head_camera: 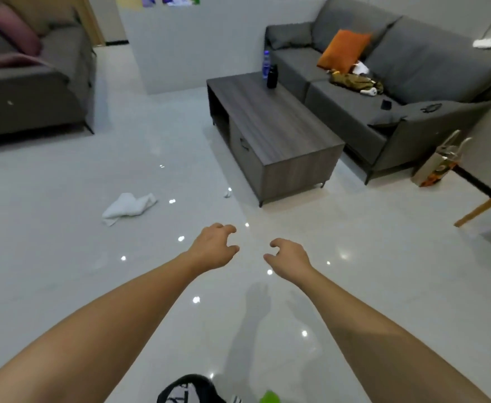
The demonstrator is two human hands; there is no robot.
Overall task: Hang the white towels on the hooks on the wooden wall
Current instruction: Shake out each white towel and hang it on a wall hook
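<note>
A crumpled white towel [128, 207] lies on the glossy pale floor, left of centre. Both my arms reach forward over the floor. My left hand [213, 248] is to the right of the towel and nearer to me, fingers curled and apart, holding nothing. My right hand [289, 257] hovers beside it with fingers loosely curled and empty. A small white scrap [227, 194] lies by the near corner of the coffee table. No wooden wall or hooks are in view.
A dark wooden coffee table [279, 132] with two bottles [269, 71] stands ahead right. A grey sofa [383, 82] with an orange cushion is behind it. Another sofa [29, 82] stands at far left. A paper bag [439, 164] and a wooden leg [482, 207] are at right.
</note>
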